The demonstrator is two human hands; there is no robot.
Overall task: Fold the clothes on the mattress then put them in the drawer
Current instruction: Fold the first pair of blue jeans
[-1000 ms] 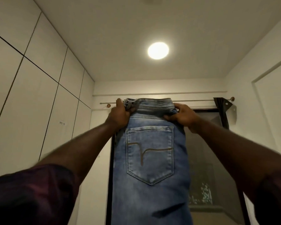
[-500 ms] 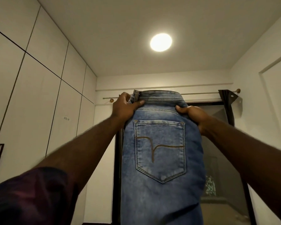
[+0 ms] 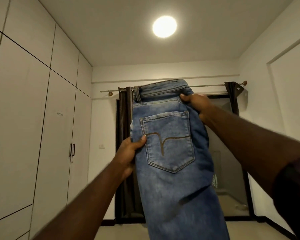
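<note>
Just left of the back pocket (image 3: 168, 141), our left grip (image 3: 128, 153) pinches the jeans (image 3: 173, 193) by their side edge, likely to keep the layers aligned. The jeans hang in mid-air before us. Above-right of the pocket, our right grip (image 3: 197, 104) clutches the waistband (image 3: 163, 88), bearing the weight.

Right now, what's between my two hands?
Denim only: the jeans, around the top of the back pocket, span from the left hand to the right hand, in the head view.
</note>
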